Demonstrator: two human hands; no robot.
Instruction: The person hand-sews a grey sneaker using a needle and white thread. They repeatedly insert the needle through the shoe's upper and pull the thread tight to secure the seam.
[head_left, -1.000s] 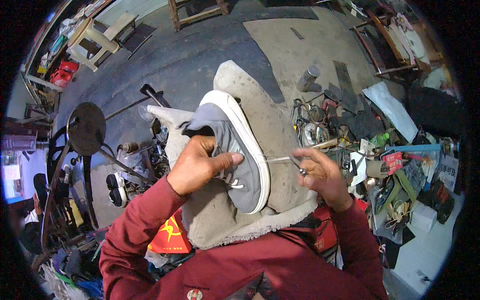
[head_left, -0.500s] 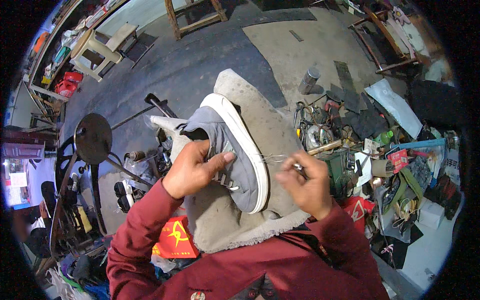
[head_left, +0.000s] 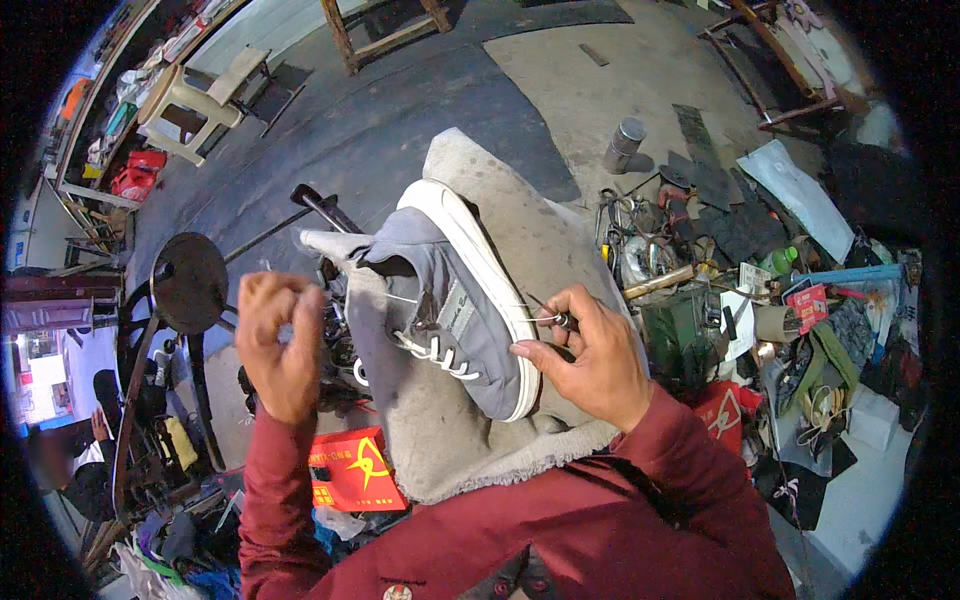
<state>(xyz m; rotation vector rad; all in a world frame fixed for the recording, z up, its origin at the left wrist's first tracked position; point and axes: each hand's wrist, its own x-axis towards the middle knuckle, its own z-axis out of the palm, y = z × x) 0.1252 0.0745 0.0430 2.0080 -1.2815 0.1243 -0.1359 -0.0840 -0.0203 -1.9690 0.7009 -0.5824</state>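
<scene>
A grey canvas shoe with a white sole and white laces lies on its side on a worn tan cloth over my lap. My right hand closes around an awl with a dark handle, its thumb pressing the sole's edge. Thin thread shows at the sole beside those fingers. My left hand, smeared by motion, is off the shoe to the left with fingers curled together. A pale thread runs out of the shoe's opening toward it; its end in the fingers is too blurred to see.
At the left stands a black metal stand with a round plate. A red box lies by my left forearm. Hand tools, a metal flask and piled materials fill the right side. A beige stool stands far left.
My left hand has let go of the shoe and moved left, away from its opening. My right hand has moved in to the sole with the awl. A thread now stretches from the opening.
</scene>
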